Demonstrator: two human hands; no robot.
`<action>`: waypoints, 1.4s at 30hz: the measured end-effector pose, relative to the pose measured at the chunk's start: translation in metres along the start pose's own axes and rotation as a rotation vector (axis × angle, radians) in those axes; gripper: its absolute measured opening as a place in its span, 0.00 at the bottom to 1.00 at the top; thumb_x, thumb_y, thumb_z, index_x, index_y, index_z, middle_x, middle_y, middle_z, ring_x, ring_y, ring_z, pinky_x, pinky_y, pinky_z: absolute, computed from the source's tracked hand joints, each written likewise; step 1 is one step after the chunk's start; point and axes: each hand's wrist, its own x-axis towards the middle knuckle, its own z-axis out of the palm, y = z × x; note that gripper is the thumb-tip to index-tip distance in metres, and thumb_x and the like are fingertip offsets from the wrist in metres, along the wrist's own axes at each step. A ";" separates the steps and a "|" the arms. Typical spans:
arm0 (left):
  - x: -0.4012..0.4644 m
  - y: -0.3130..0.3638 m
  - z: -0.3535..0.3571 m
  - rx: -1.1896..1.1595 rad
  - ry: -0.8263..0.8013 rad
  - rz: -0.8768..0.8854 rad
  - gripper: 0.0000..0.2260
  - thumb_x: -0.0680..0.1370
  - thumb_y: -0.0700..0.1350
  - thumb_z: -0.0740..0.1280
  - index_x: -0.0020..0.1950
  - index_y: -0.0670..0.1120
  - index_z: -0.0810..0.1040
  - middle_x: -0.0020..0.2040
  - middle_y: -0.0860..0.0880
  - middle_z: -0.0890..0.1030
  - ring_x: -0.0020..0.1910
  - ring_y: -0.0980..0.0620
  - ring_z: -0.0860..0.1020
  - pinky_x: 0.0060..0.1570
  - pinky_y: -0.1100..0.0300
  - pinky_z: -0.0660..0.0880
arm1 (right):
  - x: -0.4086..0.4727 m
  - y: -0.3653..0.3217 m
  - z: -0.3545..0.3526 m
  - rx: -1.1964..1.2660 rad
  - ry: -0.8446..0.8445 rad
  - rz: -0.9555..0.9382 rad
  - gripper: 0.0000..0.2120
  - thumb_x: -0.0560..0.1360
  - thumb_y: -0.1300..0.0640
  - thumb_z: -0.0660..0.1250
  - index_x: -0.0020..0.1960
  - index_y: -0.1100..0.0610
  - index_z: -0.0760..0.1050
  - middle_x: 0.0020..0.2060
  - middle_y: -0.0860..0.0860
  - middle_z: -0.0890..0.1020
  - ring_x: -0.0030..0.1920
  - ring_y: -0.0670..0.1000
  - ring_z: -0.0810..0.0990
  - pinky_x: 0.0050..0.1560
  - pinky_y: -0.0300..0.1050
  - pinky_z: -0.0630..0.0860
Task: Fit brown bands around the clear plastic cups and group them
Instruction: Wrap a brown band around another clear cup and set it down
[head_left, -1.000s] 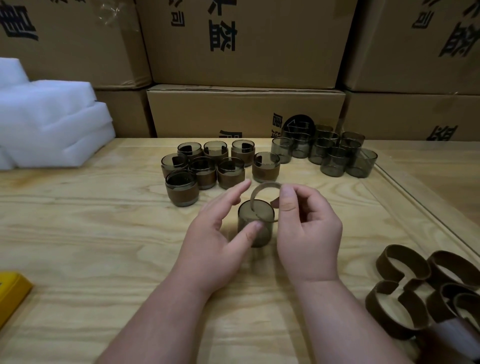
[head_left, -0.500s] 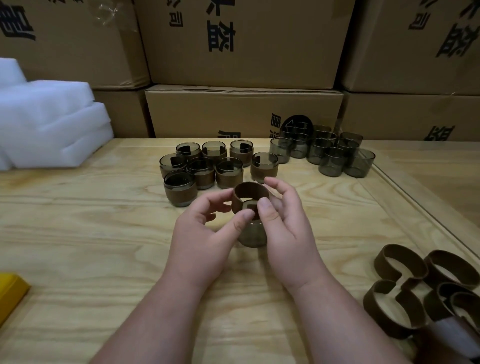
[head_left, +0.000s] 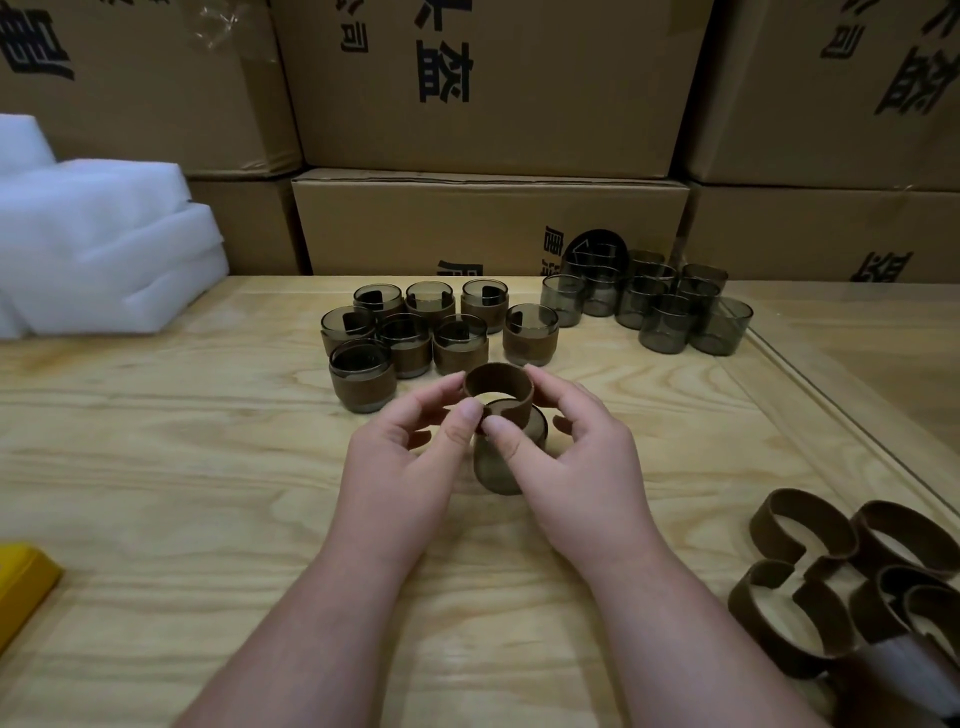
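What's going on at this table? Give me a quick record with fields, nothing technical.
activity: fitting a brown band onto a clear cup
left hand: pinches the band's near edge
right hand: holds the band's other side
band position: at the cup's rim, tilted, not yet seated
finished group: eight banded cups behind the hands
unbanded cups: clustered far right
spare bands: loose pile, near right
surface: wooden table

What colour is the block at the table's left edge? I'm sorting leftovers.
Yellow: the block shows only partly, cut off by the frame, in the head view.
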 end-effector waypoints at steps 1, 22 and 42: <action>0.000 0.000 0.000 -0.017 0.005 -0.008 0.13 0.71 0.56 0.74 0.55 0.65 0.84 0.51 0.58 0.87 0.55 0.57 0.84 0.54 0.60 0.80 | 0.000 0.000 0.000 -0.005 0.001 -0.002 0.21 0.69 0.45 0.77 0.60 0.35 0.77 0.57 0.36 0.82 0.63 0.35 0.76 0.58 0.23 0.68; -0.004 0.010 0.002 -0.083 -0.054 -0.053 0.16 0.72 0.37 0.78 0.49 0.58 0.85 0.47 0.57 0.88 0.52 0.60 0.85 0.56 0.65 0.80 | -0.001 -0.001 0.000 -0.001 0.036 0.064 0.17 0.66 0.50 0.72 0.50 0.33 0.76 0.50 0.26 0.81 0.53 0.33 0.82 0.48 0.25 0.75; -0.005 0.012 0.006 -0.050 -0.048 -0.083 0.15 0.73 0.38 0.78 0.56 0.55 0.85 0.48 0.59 0.88 0.53 0.61 0.85 0.57 0.63 0.81 | 0.000 0.001 -0.002 0.095 0.047 0.186 0.20 0.72 0.59 0.75 0.61 0.45 0.80 0.46 0.36 0.87 0.48 0.34 0.84 0.42 0.26 0.77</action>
